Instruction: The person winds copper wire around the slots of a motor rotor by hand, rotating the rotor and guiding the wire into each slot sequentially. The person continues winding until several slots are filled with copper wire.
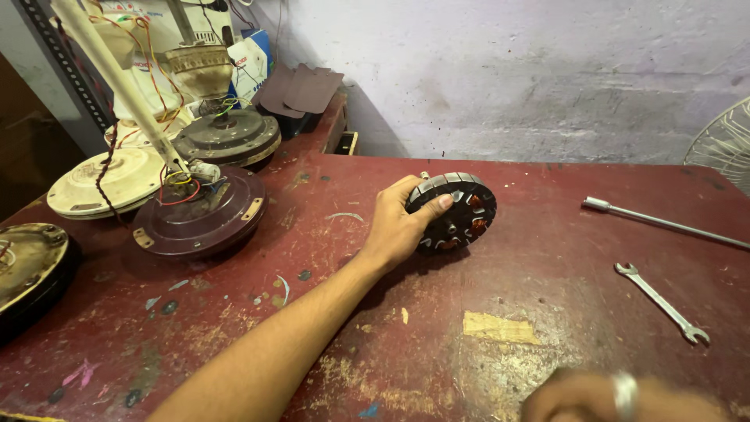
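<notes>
Left hand (398,227): gripping the fan stator (455,211) at its rim, thumb across the top edge.
Right hand (617,398): blurred at 5 o'clock; grip cannot be told.
Stator position: worktop (500,289) centre, tilted on edge.
Facing: copper windings toward 4 o'clock; shaft axis running 10 to 4.
Handling: best steadied by the rim, fingers off the windings.
Nearby: spanner (662,302) at 3 o'clock; maroon fan housing (199,215) at 9.
</notes>
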